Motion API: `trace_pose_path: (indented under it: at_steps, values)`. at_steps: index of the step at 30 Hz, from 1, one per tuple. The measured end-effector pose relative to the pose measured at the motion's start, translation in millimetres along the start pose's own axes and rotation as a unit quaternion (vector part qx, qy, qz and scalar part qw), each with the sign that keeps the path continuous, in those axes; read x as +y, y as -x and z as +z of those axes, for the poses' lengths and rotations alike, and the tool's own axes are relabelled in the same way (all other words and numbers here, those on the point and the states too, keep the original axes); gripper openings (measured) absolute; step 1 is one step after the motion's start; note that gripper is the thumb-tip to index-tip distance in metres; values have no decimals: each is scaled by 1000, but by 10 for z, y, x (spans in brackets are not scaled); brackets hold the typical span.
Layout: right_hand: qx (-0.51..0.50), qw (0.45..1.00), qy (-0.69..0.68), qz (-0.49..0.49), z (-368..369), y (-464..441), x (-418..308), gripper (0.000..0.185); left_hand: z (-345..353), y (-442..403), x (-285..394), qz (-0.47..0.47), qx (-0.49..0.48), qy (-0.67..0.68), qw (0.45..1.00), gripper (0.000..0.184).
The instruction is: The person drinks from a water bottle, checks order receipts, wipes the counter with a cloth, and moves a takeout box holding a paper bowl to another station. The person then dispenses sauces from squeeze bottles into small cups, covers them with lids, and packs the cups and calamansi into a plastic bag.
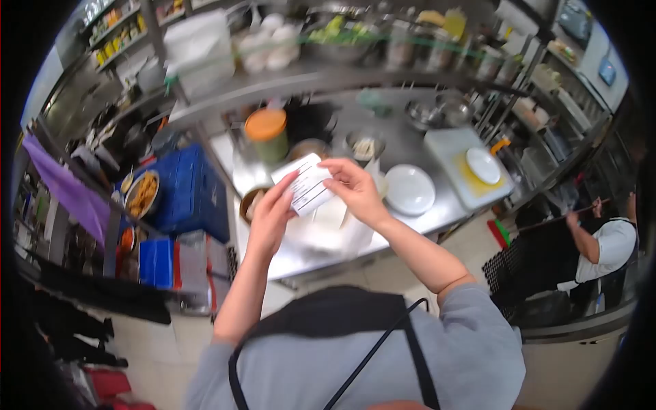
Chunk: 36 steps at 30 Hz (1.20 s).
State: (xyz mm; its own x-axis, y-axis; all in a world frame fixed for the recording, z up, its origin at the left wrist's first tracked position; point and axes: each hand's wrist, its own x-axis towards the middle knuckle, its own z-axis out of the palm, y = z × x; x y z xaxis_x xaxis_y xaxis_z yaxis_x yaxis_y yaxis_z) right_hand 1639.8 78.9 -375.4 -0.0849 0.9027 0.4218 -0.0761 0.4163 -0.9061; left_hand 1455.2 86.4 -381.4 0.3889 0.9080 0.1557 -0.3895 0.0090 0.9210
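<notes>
A small white printed paper slip [311,186] is held up over the steel counter between both of my hands. My left hand [275,215] pinches its left and lower edge. My right hand [355,191] grips its right side with thumb and fingers. Black lines and small print show on the slip, too blurred to read. Beneath it lies something white and blurred [328,236], like paper or a bag, on the counter [287,263]. To the right of my right hand is a white round plate [410,190].
An orange-lidded tub [266,131] and a metal bowl [365,145] stand behind my hands. On the right, a white cutting board [444,154] carries a small plate [483,166]. Blue crates [195,188] are at left. A shelf [328,78] crosses above. A co-worker [605,249] stands at right.
</notes>
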Motion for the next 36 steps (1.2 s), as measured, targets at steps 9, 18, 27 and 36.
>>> trace_pose_path:
  at_steps: [9, 18, 27, 36]
  values:
    - [325, 806, 120, -481, -2219, -2180, -1682, 16, -186, 378, 205, 150, 142, -114, 972, 41]
    - [364, 822, 192, -395, -3300, -2821, -1781, 30, 33, 939, 674, 235, 209, -242, 918, 36]
    - [489, 665, 0, -564, -2356, -2847, -2285, 27, 833, 1939, 1640, 540, -227, -114, 802, 22]
    - [232, 715, -44, -658, 1376, -1603, -2552, 25, 497, 3427, 2036, 546, -413, -323, 654, 66]
